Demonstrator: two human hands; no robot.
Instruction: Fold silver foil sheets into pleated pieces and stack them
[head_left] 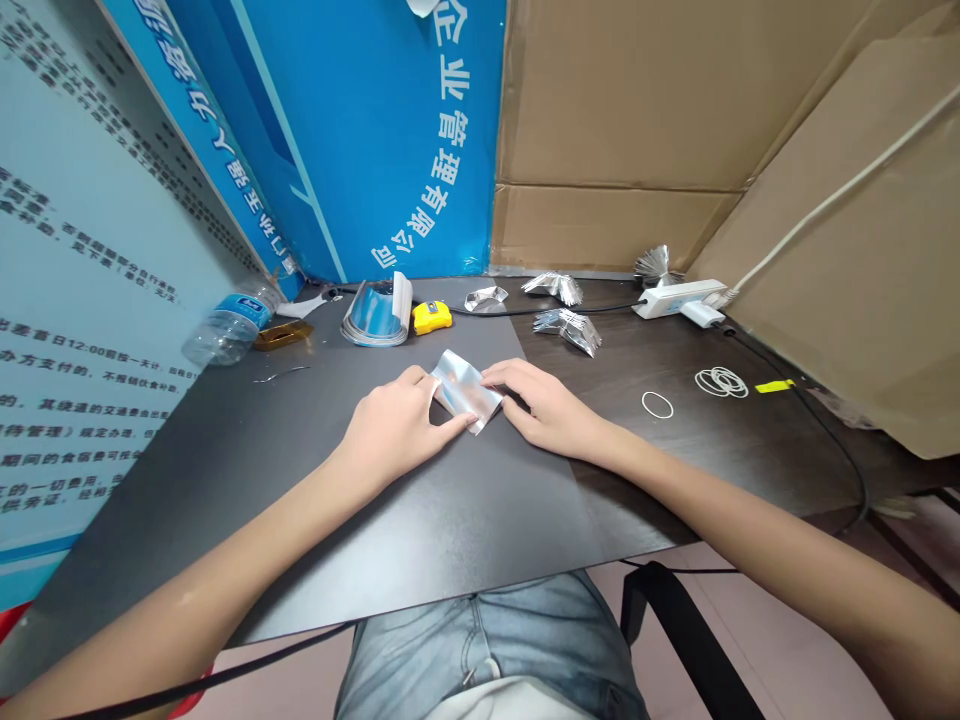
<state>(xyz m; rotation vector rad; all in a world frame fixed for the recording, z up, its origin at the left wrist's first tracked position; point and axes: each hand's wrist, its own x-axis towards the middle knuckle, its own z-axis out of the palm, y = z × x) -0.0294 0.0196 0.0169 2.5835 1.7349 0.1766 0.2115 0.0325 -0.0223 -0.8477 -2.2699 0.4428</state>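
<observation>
A small shiny silver foil sheet [466,388] lies tilted at the middle of the dark table, between my two hands. My left hand [397,420] grips its left side, the thumb on the lower edge and the fingers at the upper left corner. My right hand [547,408] pinches the right corner between thumb and fingers. Behind the sheet are a yellow tape measure [432,317] and a curved stack of silver-blue sheets [379,312]. Bundles of folded foil strips [568,330] sit farther back on the right.
A clear plastic bottle [232,322] lies at the back left, near brown tape [283,336]. To the right are a white power strip [681,298] with cables, white rubber bands [721,382] and a yellow tag [774,386]. Cardboard [615,120] and blue panels stand behind.
</observation>
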